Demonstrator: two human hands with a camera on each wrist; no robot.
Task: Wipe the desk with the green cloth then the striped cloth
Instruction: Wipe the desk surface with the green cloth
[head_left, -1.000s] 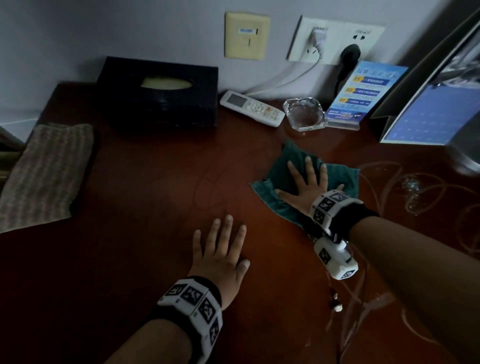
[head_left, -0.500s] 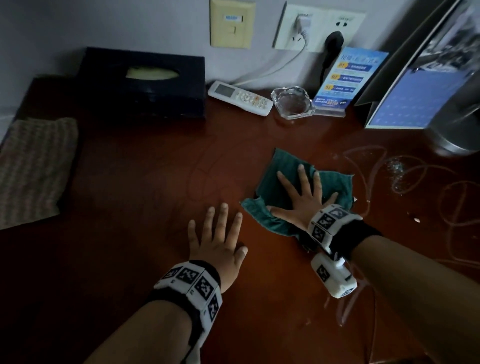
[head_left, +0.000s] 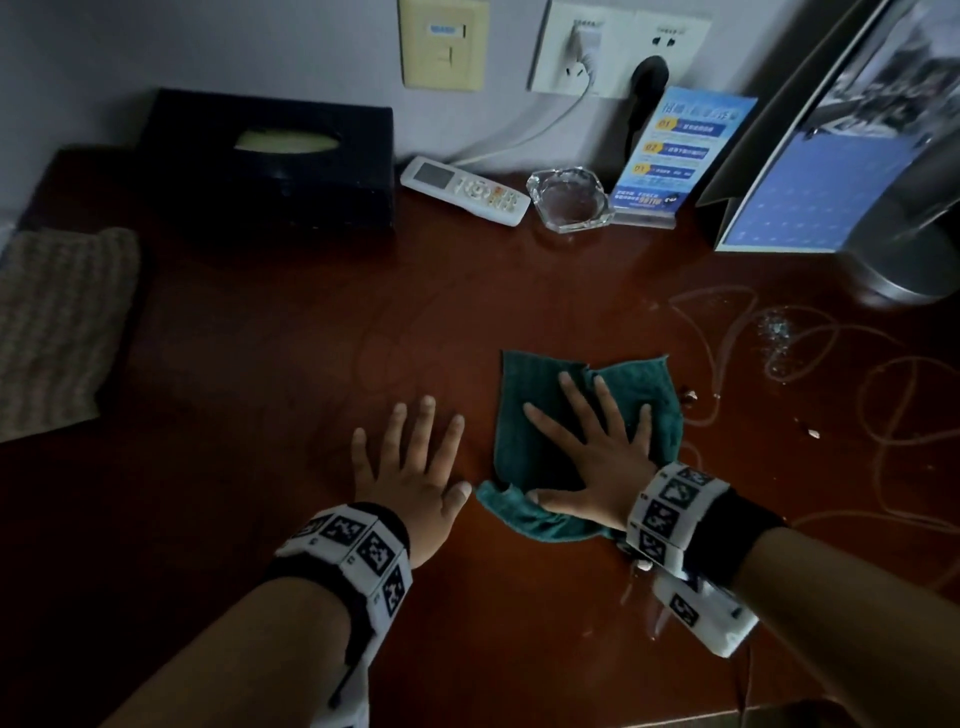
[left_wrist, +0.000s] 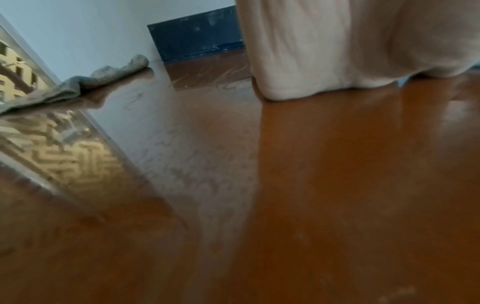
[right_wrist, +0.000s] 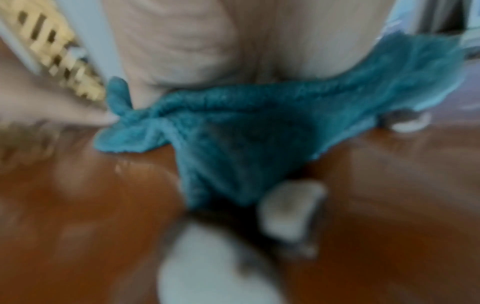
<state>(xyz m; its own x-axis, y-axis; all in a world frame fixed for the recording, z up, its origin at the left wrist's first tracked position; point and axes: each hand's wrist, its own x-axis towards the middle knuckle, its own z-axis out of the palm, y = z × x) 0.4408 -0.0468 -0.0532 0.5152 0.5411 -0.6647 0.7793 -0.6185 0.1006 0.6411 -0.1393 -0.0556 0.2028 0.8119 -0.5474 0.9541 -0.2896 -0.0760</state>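
The green cloth (head_left: 530, 415) lies crumpled on the dark red-brown desk (head_left: 291, 332), near its middle. My right hand (head_left: 587, 415) presses flat on it with fingers spread. In the blurred right wrist view the green cloth (right_wrist: 246, 144) bunches under my palm. My left hand (head_left: 410, 441) rests flat on the bare desk just left of the cloth, fingers straight, holding nothing. The striped cloth (head_left: 57, 327) lies at the desk's far left edge; the left wrist view shows the striped cloth (left_wrist: 85, 84) beyond my palm.
Along the wall stand a black tissue box (head_left: 270, 156), a white remote (head_left: 467, 191), a glass ashtray (head_left: 570, 199), a blue card stand (head_left: 675, 156) and a monitor (head_left: 831, 156). Wet smears and droplets (head_left: 779, 332) mark the desk to the right.
My right hand has dragged the green cloth toward me and slightly left, away from the ashtray. The left hand stays flat on the desk.
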